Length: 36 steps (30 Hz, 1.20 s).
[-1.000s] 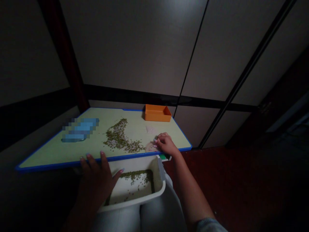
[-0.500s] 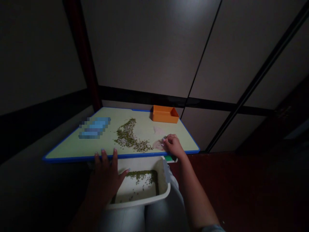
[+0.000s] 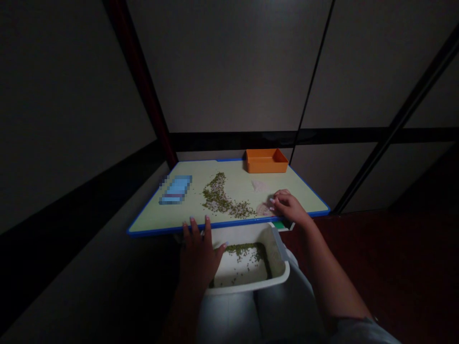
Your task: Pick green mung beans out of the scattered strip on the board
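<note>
A pale green table with a blue rim (image 3: 154,222) holds a spread of small green beans (image 3: 224,198). My left hand (image 3: 201,248) grips the left edge of a white tub (image 3: 276,248) that rests on my lap just under the table's front edge; green beans lie in the tub. My right hand (image 3: 289,206) rests on the table near its front right, fingers curled together beside a small pale pinkish heap (image 3: 263,209). A second pale heap (image 3: 258,185) lies further back.
An orange tray (image 3: 267,161) stands at the table's back right. A blue flat object (image 3: 175,189) lies on the left of the table. Dark wall panels rise behind; reddish floor shows to the right.
The view has swung to the left, so the table and hands now sit further right in the picture. Both hands keep their places on the tub and by the pale heap.
</note>
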Each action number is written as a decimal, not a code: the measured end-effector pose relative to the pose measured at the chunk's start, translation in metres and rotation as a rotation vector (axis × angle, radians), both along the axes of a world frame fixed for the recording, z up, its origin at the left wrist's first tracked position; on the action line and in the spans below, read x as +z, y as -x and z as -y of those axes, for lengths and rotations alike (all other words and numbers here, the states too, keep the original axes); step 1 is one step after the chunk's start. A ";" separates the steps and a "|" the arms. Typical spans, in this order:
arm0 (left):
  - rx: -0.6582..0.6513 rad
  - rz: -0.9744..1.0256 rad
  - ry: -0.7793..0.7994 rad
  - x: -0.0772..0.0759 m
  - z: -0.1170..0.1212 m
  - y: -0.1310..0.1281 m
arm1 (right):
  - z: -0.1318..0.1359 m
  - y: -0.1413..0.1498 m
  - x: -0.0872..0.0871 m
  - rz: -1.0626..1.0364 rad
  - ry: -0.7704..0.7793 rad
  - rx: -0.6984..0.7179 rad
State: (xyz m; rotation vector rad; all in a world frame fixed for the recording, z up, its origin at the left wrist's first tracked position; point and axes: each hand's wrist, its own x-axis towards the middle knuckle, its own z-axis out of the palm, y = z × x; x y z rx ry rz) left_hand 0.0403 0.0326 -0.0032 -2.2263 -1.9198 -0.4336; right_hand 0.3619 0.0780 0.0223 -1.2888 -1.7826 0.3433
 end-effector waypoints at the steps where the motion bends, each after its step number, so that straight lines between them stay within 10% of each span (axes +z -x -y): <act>1: 0.001 0.002 0.003 0.000 0.000 0.000 | 0.000 0.000 0.000 -0.002 -0.004 -0.002; 36: -0.020 0.031 -0.057 -0.007 -0.006 0.003 | -0.004 0.004 0.001 0.035 0.019 -0.022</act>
